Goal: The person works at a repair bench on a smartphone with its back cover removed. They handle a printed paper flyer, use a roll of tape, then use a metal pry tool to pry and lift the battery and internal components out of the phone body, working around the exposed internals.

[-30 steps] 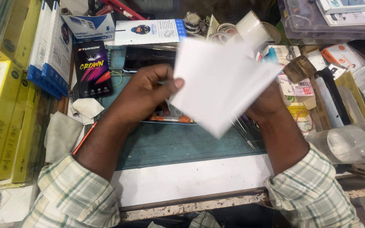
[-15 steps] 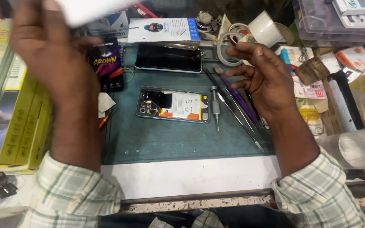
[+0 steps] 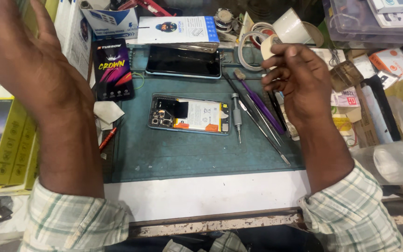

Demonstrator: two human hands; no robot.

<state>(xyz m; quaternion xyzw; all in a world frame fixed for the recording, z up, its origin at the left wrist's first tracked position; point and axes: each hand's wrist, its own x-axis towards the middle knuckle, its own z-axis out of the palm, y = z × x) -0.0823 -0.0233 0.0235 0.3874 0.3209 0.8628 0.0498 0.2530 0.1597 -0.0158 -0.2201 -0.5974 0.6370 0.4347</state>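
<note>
green work mat [image 3: 173,158] on the counter [image 3: 211,193], carrying one opened phone [image 3: 190,114] lying flat near the mat's middle, back cover off: dark upper boards and camera modules at its left end, a white battery with an orange strip filling the rest. one closed phone [image 3: 183,61] lies screen-up just beyond it, at the mat's far edge. left hand [image 3: 24,60], raised over the yellow boxes [image 3: 12,149] at the left, is spread wide with the palm open and holds nothing visible. right hand [image 3: 299,79], above the mat's right edge, is loosely curled, fingers bent inward; whether it grips anything cannot be told. beside the opened phone lie one metal screwdriver [image 3: 236,116], one purple-handled brush [image 3: 257,100] and two thin probes [image 3: 262,128], well apart from either hand.
</note>
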